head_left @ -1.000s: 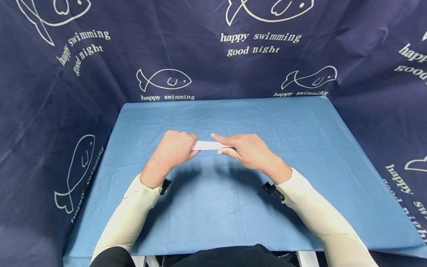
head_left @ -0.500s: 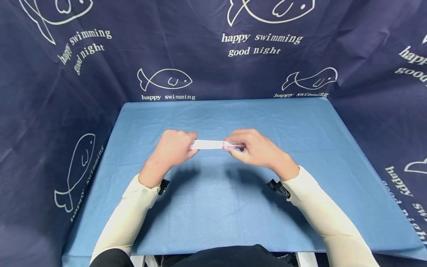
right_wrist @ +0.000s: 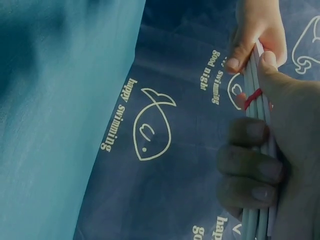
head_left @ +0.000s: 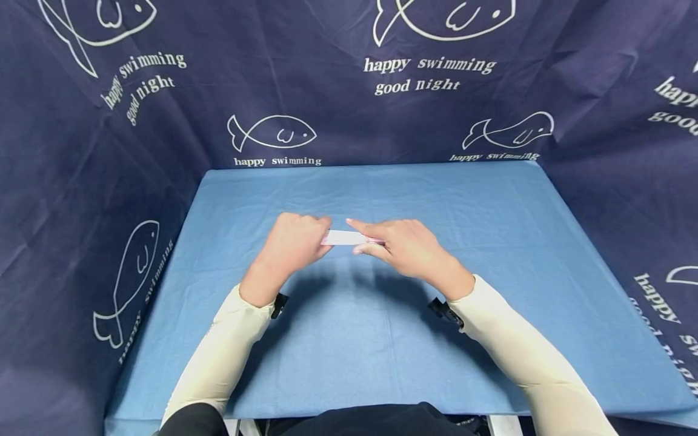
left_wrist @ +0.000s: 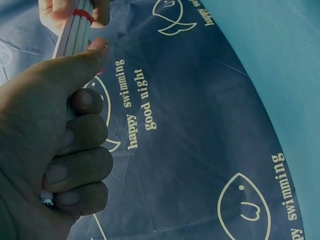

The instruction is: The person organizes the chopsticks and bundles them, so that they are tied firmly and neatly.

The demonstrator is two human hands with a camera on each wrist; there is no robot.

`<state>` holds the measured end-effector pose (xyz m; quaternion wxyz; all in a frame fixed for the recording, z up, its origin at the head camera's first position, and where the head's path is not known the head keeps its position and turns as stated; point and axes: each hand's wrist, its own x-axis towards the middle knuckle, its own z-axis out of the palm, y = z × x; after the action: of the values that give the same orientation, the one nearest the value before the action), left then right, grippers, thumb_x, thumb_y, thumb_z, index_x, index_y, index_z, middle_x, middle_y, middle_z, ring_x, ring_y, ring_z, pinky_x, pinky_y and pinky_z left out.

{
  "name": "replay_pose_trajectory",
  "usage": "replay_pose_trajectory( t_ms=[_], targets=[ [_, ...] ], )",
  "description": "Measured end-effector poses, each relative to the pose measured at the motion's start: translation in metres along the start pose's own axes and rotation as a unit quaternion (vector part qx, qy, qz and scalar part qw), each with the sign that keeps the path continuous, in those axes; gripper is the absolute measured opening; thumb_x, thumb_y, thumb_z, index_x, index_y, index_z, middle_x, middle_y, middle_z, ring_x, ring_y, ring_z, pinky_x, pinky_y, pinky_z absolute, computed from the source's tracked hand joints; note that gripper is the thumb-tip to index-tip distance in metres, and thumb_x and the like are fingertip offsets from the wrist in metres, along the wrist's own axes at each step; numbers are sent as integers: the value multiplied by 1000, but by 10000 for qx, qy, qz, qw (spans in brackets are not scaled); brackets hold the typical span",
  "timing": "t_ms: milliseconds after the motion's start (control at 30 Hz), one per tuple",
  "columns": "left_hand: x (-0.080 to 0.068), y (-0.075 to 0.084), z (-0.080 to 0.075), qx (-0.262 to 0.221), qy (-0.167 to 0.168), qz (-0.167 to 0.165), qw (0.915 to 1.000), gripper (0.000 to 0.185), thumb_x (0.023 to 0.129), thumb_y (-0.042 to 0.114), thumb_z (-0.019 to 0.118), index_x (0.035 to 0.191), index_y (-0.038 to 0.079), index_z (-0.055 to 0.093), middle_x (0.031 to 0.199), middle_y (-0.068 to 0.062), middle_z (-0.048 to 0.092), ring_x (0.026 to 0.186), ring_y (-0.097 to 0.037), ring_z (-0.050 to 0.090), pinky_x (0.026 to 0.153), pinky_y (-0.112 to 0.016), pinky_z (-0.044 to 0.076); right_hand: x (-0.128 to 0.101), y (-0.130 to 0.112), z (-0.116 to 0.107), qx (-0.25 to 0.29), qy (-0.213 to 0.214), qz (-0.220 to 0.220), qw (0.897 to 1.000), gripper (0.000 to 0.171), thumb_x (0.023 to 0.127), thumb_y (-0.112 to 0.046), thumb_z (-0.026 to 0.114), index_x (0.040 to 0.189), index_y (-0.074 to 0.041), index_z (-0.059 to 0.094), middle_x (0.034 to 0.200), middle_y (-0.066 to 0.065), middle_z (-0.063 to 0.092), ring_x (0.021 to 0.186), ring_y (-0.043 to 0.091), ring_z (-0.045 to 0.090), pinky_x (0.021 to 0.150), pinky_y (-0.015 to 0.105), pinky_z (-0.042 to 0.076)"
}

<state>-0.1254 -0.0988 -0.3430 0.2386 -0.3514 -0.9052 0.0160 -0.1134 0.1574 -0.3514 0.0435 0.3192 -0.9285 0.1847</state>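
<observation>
A bundle of slim white sticks (head_left: 342, 237) is held level above the table, between both hands. My left hand (head_left: 294, 241) grips one end, its fingers curled round the sticks in the left wrist view. Around the other end curl several fingers of my right hand (head_left: 411, 245); its thumb and forefinger point toward the left hand along the bundle's sides. A red rubber band (right_wrist: 253, 98) circles the sticks near the right thumb. In the left wrist view, this red band (left_wrist: 83, 15) also shows, and a stick end (left_wrist: 46, 200) pokes out below the left palm.
A blue cloth (head_left: 349, 345) covers the table under the hands. Dark blue curtains (head_left: 349, 91) printed with white fish and lettering hang at the back and both sides. The table's near edge lies right in front of the person.
Half a second ago the right hand was farther right, with the red band showing at its fingertips. It has since moved left along the bundle. My left hand has shifted slightly right.
</observation>
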Motion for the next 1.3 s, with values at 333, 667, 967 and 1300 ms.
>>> replay_pose_trajectory(
  t_ms=[333, 667, 967, 1300],
  targets=[
    [-3, -3, 7, -200, -270, -165, 9993, 25, 86, 28, 80, 77, 12, 63, 60, 0, 62, 47, -23, 55, 44, -40, 44, 4, -9, 13, -980, 885, -349, 9906, 85, 94, -81, 17, 148, -34, 62, 67, -6, 61, 50, 16, 49, 46, 34, 37],
    [-5, -6, -2, -765, -591, -252, 9950, 31, 91, 32, 77, 76, 14, 56, 58, 0, 55, 49, -23, 53, 45, -43, 43, -4, 6, -2, 185, 1878, -1788, 9656, 28, 86, -17, 81, 110, -3, 78, 93, 7, 78, 73, 18, 70, 67, 37, 59],
    [3, -3, -11, -778, -350, -43, 9963, 27, 91, 20, 73, 71, 14, 55, 57, -2, 55, 47, -24, 53, 45, -43, 43, -3, 14, 0, -1436, 2302, -2262, 9355, 41, 113, -37, 46, 128, -11, 74, 81, 2, 63, 48, 14, 45, 42, 32, 39],
    [7, 10, -11, -250, -389, 138, 9988, 22, 90, 24, 76, 74, 14, 65, 59, -1, 61, 48, -22, 57, 47, -40, 48, -1, 2, 14, -1956, 1975, -1468, 9493, 57, 108, -62, 36, 147, -29, 62, 56, -1, 49, 41, 11, 22, 38, 32, 31]
  ],
)
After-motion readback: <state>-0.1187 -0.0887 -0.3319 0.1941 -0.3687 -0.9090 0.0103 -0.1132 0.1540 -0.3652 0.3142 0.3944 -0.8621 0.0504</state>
